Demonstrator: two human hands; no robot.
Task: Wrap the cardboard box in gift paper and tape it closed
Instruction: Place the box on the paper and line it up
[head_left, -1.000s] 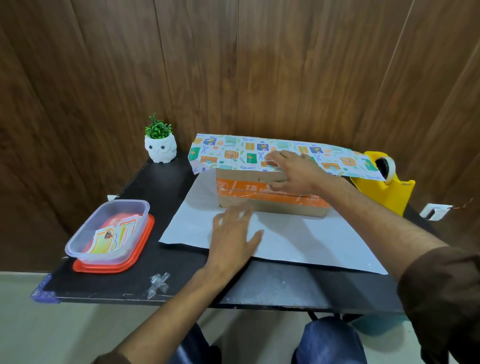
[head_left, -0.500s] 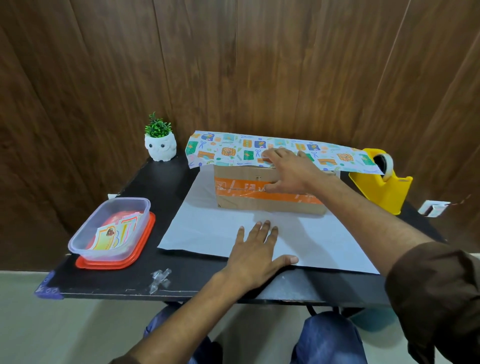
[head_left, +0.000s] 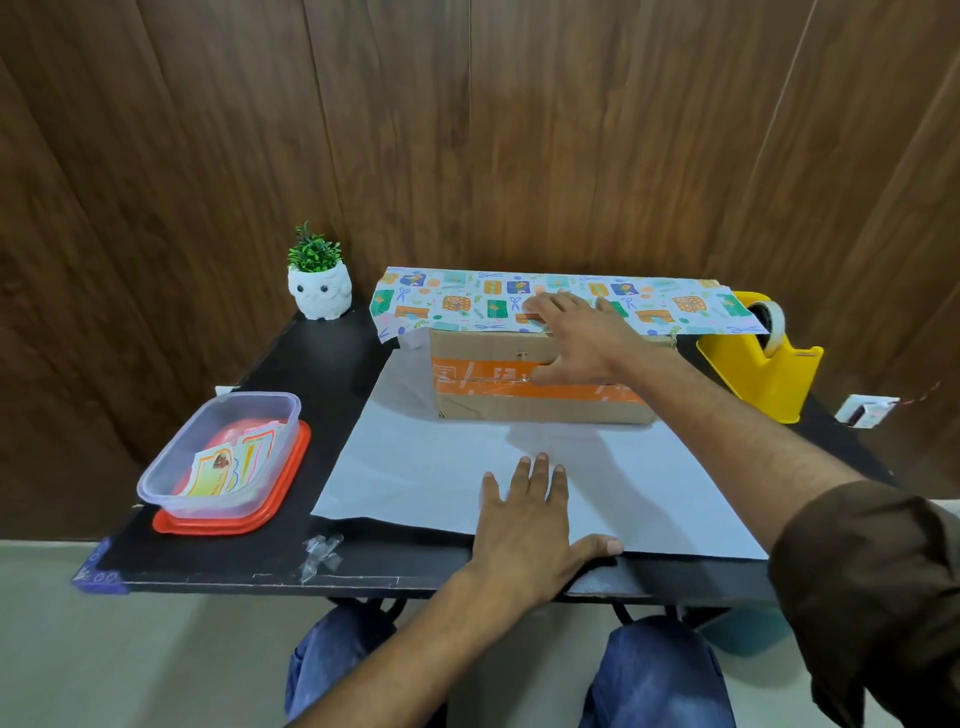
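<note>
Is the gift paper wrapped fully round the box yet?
Partly: one gift paper flap covers the cardboard box top under the right hand; the rest lies flat, white side up.

Box (head_left: 519, 408) at 12 o'clock: brown cardboard, matt; glossy orange tape band (head_left: 483, 375) across front. Gift paper (head_left: 457, 301): printed face smooth, underside plain white, matt. Table (head_left: 322, 364): black, matt. Wall (head_left: 467, 130): wood-grain panels, slight sheen. Tub (head_left: 208, 457) at 9 o'clock: clear plastic, on glossy red plastic lid (head_left: 283, 491). Tape dispenser (head_left: 763, 384) at 2 o'clock: smooth yellow plastic. Owl pot (head_left: 319, 296) at 11 o'clock: white, glossy. Sleeve (head_left: 883, 571) at 4 o'clock: brown cloth.
</note>
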